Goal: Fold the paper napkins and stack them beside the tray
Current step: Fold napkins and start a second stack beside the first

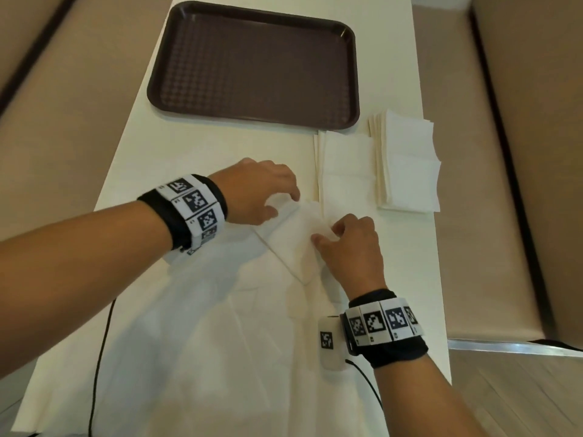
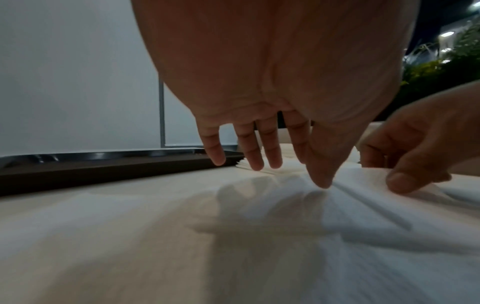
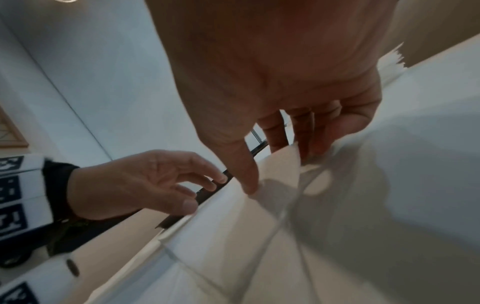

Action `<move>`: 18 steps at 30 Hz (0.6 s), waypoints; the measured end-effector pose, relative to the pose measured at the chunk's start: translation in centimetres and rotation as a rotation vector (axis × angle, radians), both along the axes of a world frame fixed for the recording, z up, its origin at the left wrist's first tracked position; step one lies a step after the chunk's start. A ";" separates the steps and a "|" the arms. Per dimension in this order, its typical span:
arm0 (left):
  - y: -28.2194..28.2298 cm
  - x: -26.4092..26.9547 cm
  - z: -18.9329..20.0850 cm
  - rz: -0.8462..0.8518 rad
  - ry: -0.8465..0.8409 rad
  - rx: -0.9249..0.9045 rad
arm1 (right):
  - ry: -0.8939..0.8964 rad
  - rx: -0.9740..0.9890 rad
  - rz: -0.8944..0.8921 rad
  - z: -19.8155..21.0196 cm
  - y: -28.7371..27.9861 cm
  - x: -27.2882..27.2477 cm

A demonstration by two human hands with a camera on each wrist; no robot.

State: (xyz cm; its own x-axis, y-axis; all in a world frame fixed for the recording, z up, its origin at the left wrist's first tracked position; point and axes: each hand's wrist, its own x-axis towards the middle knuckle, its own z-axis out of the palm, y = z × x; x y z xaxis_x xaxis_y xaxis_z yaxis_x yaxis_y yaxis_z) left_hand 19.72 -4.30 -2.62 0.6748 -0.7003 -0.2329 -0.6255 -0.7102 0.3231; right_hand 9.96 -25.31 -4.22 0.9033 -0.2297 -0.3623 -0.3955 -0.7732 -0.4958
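The napkin (image 1: 295, 238) lies on the table (image 1: 189, 146) below the tray (image 1: 252, 63), partly folded. The right hand (image 1: 348, 247) pinches its lifted edge between thumb and fingers; the left hand (image 1: 258, 192) presses it with spread fingers. To fold well, I think the right hand should bring edge to edge, then press the crease flat. The stack (image 1: 407, 165) waits at the right. The contact under the left palm is hidden, and the folds are hard to see.
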 end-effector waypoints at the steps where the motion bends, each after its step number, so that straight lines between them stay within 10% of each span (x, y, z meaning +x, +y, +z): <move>1: -0.4 0.0 -0.3 -0.002 0.003 0.036 | -0.002 0.004 -0.003 -0.1 0.1 0.0; 11: -3.4 -0.8 3.3 -0.030 0.082 -0.224 | -0.438 0.279 0.191 4.3 -0.6 0.1; 18: -6.5 1.9 5.8 0.534 0.528 -0.884 | -0.270 0.937 -0.183 5.1 -3.6 1.3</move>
